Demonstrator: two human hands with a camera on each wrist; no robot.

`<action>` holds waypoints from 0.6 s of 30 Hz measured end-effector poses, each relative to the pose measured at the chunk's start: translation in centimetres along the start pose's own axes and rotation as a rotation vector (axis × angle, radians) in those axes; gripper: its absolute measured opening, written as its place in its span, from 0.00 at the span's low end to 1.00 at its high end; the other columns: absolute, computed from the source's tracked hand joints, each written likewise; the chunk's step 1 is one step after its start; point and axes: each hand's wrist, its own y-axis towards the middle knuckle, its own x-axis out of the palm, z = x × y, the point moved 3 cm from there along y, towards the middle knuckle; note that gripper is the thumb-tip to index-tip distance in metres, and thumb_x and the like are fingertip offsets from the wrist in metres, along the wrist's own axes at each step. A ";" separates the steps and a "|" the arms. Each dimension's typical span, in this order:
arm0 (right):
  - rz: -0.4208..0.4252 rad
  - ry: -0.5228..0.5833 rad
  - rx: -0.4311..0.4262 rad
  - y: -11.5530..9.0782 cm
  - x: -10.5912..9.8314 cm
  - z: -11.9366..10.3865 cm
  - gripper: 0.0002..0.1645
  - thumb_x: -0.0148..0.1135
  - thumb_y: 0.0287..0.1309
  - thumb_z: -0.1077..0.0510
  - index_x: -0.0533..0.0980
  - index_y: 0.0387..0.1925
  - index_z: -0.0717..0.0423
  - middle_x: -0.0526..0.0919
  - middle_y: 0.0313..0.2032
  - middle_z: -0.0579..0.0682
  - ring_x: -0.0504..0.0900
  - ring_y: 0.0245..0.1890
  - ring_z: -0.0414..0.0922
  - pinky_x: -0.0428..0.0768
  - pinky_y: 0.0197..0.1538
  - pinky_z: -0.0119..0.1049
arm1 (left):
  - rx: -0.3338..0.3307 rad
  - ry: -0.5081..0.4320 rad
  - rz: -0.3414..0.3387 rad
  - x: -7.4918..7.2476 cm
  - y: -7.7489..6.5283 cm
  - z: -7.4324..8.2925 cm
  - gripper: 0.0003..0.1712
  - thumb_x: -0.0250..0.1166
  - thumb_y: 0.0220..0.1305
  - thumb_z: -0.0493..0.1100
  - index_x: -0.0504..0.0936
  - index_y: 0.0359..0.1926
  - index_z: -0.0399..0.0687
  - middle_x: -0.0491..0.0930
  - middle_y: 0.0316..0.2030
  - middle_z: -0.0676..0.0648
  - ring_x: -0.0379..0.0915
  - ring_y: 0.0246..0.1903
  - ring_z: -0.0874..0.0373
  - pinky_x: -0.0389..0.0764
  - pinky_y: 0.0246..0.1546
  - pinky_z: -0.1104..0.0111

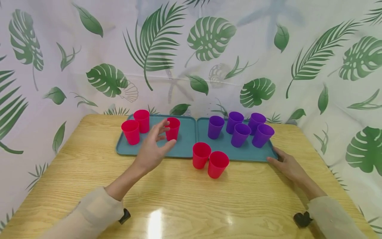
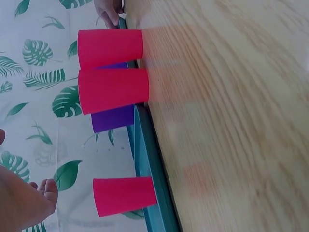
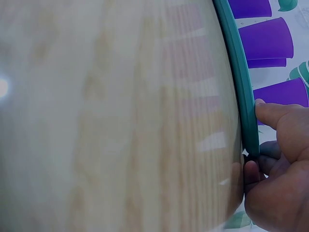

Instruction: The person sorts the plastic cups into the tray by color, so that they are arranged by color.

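Note:
My left hand (image 1: 151, 149), fingers spread and holding nothing, hovers over the left teal tray (image 1: 186, 142) and overlaps a red cup (image 1: 174, 127) there in the head view. The left wrist view shows the hand apart from that cup (image 2: 124, 195). Two more red cups (image 1: 131, 132) stand on this tray's left part. My right hand (image 1: 287, 166) grips the near right corner of the right teal tray (image 1: 225, 151), thumb on the rim and fingers curled round the outer side (image 3: 250, 125). Several purple cups (image 1: 240, 136) stand upright on that tray.
Two red cups (image 1: 218, 165) stand close together on the wooden table (image 1: 179, 199), just in front of where the trays meet. Behind the table hangs a white cloth (image 1: 221, 76) with green leaf prints.

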 end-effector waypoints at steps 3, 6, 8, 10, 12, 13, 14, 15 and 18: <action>-0.002 0.000 0.006 0.0 0.0 0.0 0.51 0.55 0.77 0.42 0.42 0.81 0.66 0.47 0.76 0.76 0.46 0.75 0.76 0.50 0.73 0.71 | 0.011 -0.013 -0.036 0.9 0.0 0.0 0.43 0.67 0.70 0.40 0.58 0.79 0.40 0.64 0.74 0.43 0.64 0.70 0.44 0.72 0.67 0.49; -0.004 -0.001 0.010 0.0 0.0 0.2 0.51 0.55 0.77 0.42 0.42 0.81 0.66 0.47 0.76 0.77 0.46 0.75 0.76 0.50 0.72 0.71 | 0.014 -0.025 -0.072 1.8 0.1 0.0 0.42 0.67 0.70 0.39 0.59 0.79 0.40 0.64 0.74 0.42 0.64 0.70 0.43 0.72 0.67 0.50; -0.004 0.001 0.011 0.0 0.0 0.2 0.51 0.54 0.78 0.42 0.42 0.81 0.66 0.47 0.76 0.77 0.45 0.75 0.76 0.49 0.72 0.71 | 0.014 -0.039 -0.095 2.3 0.1 -0.1 0.42 0.67 0.70 0.38 0.59 0.79 0.39 0.64 0.74 0.41 0.64 0.71 0.43 0.71 0.68 0.50; -0.003 0.004 0.008 0.0 0.0 0.2 0.51 0.54 0.78 0.42 0.42 0.81 0.66 0.47 0.76 0.77 0.45 0.75 0.76 0.50 0.73 0.71 | 0.020 -0.050 -0.119 2.9 0.1 -0.2 0.41 0.66 0.70 0.38 0.59 0.79 0.38 0.64 0.74 0.40 0.64 0.71 0.43 0.70 0.69 0.50; -0.003 0.009 0.006 0.0 0.0 0.1 0.51 0.55 0.77 0.43 0.42 0.81 0.66 0.47 0.76 0.76 0.45 0.75 0.75 0.50 0.73 0.70 | 0.021 -0.054 -0.139 3.4 0.2 -0.4 0.41 0.66 0.70 0.39 0.59 0.78 0.37 0.64 0.74 0.40 0.64 0.71 0.44 0.68 0.70 0.50; -0.003 0.014 0.005 0.0 0.0 0.1 0.51 0.55 0.77 0.43 0.42 0.81 0.66 0.47 0.76 0.76 0.45 0.75 0.75 0.50 0.73 0.70 | 0.019 -0.057 -0.149 3.6 0.2 -0.5 0.41 0.66 0.70 0.39 0.59 0.78 0.36 0.64 0.74 0.40 0.64 0.72 0.44 0.67 0.71 0.50; -0.004 0.018 0.005 0.0 0.0 0.1 0.51 0.55 0.77 0.43 0.42 0.81 0.66 0.47 0.76 0.76 0.45 0.75 0.75 0.50 0.73 0.70 | 0.016 -0.060 -0.158 3.9 0.3 -0.7 0.41 0.66 0.70 0.38 0.59 0.78 0.36 0.64 0.74 0.40 0.63 0.72 0.44 0.66 0.72 0.51; -0.003 0.020 0.006 0.0 0.0 0.1 0.51 0.55 0.77 0.43 0.42 0.81 0.66 0.47 0.76 0.76 0.45 0.75 0.75 0.50 0.73 0.70 | 0.011 -0.061 -0.168 4.1 0.3 -0.8 0.41 0.66 0.70 0.38 0.58 0.78 0.36 0.63 0.75 0.40 0.63 0.72 0.44 0.65 0.72 0.51; -0.004 0.024 0.008 0.0 0.0 0.1 0.51 0.55 0.77 0.43 0.42 0.81 0.66 0.47 0.76 0.76 0.45 0.76 0.75 0.50 0.73 0.70 | -0.019 -0.073 -0.199 4.7 0.5 -1.1 0.42 0.65 0.71 0.39 0.57 0.79 0.36 0.62 0.76 0.41 0.61 0.74 0.45 0.63 0.74 0.53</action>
